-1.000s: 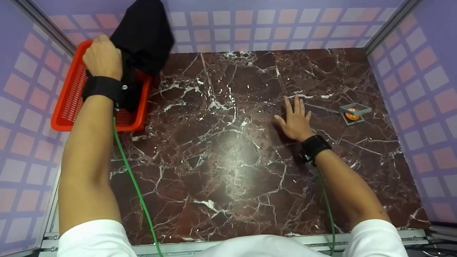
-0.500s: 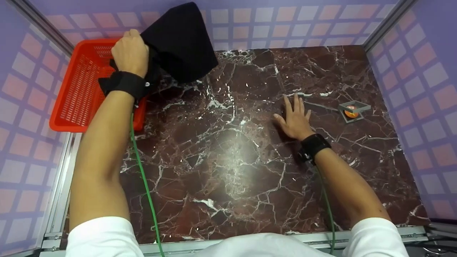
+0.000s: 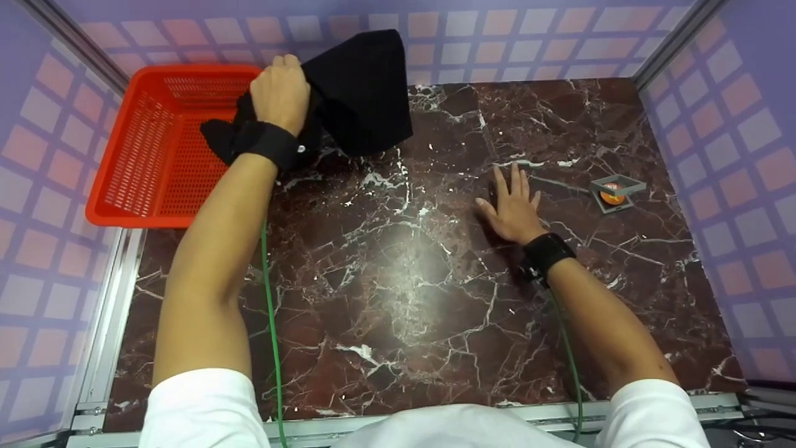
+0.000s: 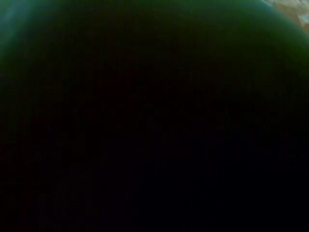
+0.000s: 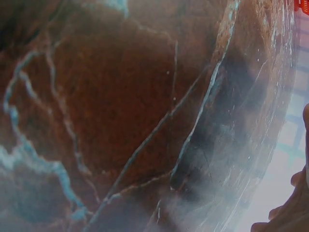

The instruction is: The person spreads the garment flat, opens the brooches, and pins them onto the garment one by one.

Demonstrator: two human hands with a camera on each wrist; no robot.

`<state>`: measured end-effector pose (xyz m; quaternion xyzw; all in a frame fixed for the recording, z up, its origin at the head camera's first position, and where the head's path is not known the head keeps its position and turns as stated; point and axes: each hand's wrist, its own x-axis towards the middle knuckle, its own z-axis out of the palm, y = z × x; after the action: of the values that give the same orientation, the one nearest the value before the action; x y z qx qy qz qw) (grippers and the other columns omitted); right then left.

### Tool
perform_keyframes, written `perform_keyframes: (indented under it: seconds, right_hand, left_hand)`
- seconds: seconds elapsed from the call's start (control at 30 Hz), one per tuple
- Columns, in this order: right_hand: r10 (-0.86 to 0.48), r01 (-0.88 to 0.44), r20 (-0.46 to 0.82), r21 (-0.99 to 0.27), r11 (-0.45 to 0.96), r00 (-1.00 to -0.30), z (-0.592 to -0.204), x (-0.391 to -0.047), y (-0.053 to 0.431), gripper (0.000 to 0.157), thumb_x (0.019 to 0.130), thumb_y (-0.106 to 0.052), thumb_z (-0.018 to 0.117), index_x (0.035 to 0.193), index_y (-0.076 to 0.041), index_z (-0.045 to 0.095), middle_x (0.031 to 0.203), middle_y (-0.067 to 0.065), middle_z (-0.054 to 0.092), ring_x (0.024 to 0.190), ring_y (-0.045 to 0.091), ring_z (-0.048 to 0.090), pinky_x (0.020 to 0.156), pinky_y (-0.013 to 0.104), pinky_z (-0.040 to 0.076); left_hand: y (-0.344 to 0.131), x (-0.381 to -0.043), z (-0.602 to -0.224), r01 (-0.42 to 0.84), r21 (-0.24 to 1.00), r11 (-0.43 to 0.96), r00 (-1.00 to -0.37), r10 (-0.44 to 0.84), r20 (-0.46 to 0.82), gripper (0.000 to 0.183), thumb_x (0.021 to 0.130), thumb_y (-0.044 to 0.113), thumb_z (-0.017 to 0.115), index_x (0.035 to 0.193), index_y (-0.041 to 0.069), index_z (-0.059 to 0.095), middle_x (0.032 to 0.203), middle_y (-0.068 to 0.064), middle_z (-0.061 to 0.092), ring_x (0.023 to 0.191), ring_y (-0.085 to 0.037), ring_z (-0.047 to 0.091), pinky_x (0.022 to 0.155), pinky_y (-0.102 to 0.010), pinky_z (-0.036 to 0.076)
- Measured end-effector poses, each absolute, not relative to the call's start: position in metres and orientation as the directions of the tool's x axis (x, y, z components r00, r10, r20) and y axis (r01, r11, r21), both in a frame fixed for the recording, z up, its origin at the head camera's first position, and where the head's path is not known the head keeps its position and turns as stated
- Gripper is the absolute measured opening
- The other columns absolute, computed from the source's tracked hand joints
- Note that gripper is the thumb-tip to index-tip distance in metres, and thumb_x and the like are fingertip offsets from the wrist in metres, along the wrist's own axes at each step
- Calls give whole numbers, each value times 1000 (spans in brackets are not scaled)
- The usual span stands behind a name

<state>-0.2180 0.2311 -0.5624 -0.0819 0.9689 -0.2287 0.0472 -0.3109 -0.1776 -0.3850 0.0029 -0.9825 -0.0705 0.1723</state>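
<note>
My left hand (image 3: 281, 93) grips a bunched black cloth item (image 3: 367, 93) in the head view. A broad, flat-looking part of it juts out to the right of the fist, and a smaller end hangs left beneath the wrist. Its exact kind cannot be told. The cloth overlaps the right side of a red plastic basket (image 3: 107, 180). Nearly everything in the left wrist view is dark. Over the right half of the tabletop, my right hand (image 3: 513, 208) lies palm down, fingers straight and spread, holding nothing. Some of its fingers (image 5: 292, 205) show at the right wrist view's edge.
Dark red marbled tabletop (image 3: 404, 298) spreads between tiled-pattern side and back walls. A small grey square frame (image 3: 619, 185) with an orange round piece (image 3: 612, 197) sits right of my right hand. A green cable (image 3: 272, 323) trails from the left wrist.
My left hand has moved right with the black cloth, lifting it out of the basket toward the tabletop. More of the basket's inside shows. The right hand has stayed in place.
</note>
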Motion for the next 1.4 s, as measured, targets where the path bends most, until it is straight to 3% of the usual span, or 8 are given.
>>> perform_keyframes:
  seconds: [0.27,0.53,0.8,1.4]
  right_hand:
    - [-184,-139,-56,-456,879,-981,-563,-217,231,80,102,-48,49,162,-11,12,164,28,-4,150,48,-1,105,81,2]
    - [-183,-138,-55,-459,878,-982,-562,-217,231,80,102,-48,50,162,-11,13,164,28,-3,150,48,-1,105,81,3]
    - [-182,-142,-45,-451,881,-982,-563,-216,230,79,101,-48,50,161,-10,15,164,28,-1,150,49,1,105,81,4]
    - [-171,-134,-43,-451,882,-984,-561,-214,238,79,101,-48,51,161,-10,17,165,27,0,150,48,2,105,81,4]
  left_hand:
    - [-151,-313,-397,58,109,992,-949,21,314,23,100,7,45,106,-8,61,102,-24,64,92,-42,67,78,-53,56]
    - [-130,-314,-415,111,78,991,-951,83,297,32,106,4,32,103,-8,62,103,-22,65,90,-39,67,77,-51,57]
    - [-111,-312,-430,136,89,987,-964,111,242,32,106,4,32,108,-7,62,105,-22,64,91,-38,67,78,-51,57]
    - [-62,-301,-466,237,28,971,-937,221,270,35,106,8,30,112,-5,62,108,-19,63,87,-33,66,71,-46,58]
